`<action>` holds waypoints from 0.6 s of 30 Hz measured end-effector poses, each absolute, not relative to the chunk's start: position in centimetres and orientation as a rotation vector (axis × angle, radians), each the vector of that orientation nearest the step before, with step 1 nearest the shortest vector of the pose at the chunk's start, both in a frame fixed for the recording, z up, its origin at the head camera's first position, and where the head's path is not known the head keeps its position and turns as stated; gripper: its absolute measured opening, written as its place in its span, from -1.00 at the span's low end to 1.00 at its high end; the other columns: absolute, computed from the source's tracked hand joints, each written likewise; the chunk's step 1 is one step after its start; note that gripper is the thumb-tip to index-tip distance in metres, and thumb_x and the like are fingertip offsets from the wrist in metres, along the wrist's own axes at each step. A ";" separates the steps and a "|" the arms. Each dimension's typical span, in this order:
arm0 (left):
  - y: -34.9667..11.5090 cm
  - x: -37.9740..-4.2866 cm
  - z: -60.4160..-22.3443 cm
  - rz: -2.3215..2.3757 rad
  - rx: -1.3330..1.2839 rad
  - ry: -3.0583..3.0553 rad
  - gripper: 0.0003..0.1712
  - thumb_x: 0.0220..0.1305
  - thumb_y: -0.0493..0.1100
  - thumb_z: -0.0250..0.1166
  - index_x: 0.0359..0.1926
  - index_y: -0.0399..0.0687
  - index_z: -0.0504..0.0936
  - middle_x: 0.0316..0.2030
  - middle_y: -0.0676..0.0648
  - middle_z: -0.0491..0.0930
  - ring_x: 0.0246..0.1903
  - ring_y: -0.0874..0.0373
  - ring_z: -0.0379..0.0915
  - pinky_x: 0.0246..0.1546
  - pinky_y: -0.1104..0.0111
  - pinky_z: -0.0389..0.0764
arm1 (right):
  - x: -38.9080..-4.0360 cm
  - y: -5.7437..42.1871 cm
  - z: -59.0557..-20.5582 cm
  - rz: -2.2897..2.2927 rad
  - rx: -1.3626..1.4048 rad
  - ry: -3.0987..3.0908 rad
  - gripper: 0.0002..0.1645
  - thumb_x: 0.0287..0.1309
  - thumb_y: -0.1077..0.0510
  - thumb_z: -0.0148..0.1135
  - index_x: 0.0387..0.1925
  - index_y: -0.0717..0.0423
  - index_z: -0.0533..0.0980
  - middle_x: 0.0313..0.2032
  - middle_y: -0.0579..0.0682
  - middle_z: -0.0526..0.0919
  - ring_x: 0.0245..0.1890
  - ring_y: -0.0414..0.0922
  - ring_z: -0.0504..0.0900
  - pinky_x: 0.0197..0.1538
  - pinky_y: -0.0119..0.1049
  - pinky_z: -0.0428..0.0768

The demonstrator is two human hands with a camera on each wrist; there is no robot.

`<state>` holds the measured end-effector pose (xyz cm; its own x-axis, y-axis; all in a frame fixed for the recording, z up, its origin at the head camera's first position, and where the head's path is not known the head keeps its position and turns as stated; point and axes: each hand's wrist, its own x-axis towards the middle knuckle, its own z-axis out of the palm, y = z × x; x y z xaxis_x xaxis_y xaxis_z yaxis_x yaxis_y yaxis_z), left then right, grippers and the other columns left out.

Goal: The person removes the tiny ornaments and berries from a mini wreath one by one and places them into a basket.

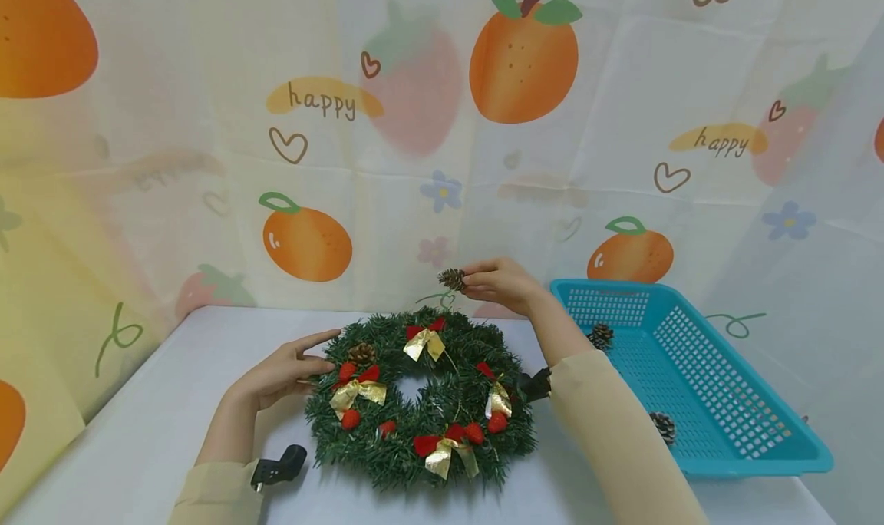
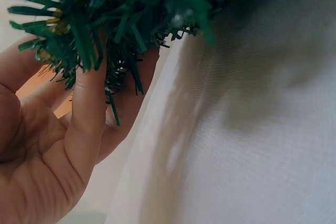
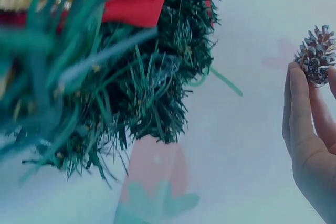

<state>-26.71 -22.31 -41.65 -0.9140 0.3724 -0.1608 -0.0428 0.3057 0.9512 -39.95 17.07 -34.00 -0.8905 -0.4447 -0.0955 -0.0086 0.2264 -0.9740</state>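
A green wreath (image 1: pixel 483 348) lies on the white table, dressed with gold-and-red bows, red berries and a pinecone (image 1: pixel 362 354) at its upper left. My left hand (image 1: pixel 286 371) holds the wreath's left edge; in the left wrist view its fingers (image 2: pixel 86 114) reach in among the green needles, which hide the fingertips. Above the wreath's back right edge, my right hand (image 1: pixel 503 283) pinches another pinecone (image 1: pixel 452 279) between thumb and fingers. The right wrist view shows this pinecone (image 3: pixel 316 56) upright at the fingertips, apart from the wreath.
A blue-green plastic basket (image 1: pixel 732 364) stands at the right, beyond my right forearm. Inside it lie a pinecone (image 1: pixel 601 336) near the left wall and another (image 1: pixel 663 427) nearer the front. Behind the table hangs a fruit-printed curtain (image 1: pixel 414 226).
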 end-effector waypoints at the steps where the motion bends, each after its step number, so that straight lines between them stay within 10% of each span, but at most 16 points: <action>1: -22.3 -26.7 -41.6 1.640 0.296 2.228 -0.13 0.39 -0.04 0.25 0.58 0.12 0.00 -0.04 -0.02 0.55 -0.17 0.26 0.52 -0.26 0.33 0.62 | -36.7 16.5 -31.5 -1.694 -0.391 2.184 -0.43 0.40 0.25 0.09 0.38 0.32 0.30 0.37 0.31 0.34 0.35 0.21 0.43 0.37 -0.09 0.46; 18: -22.1 -26.6 -41.6 1.638 0.275 2.239 -0.11 0.37 -0.05 0.27 0.57 0.11 0.02 -0.01 -0.05 0.53 -0.16 0.25 0.51 -0.22 0.32 0.62 | -34.2 19.8 -29.4 -1.659 -0.414 2.209 -0.42 0.44 0.26 0.00 0.42 0.35 0.22 0.41 0.32 0.23 0.38 0.21 0.37 0.41 -0.10 0.42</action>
<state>-26.59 -22.12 -41.57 -0.9191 0.3574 -0.1662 -0.0503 0.3120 0.9487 -34.19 19.84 -29.35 -0.8973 -0.4301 -0.0991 -0.0247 0.2732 -0.9616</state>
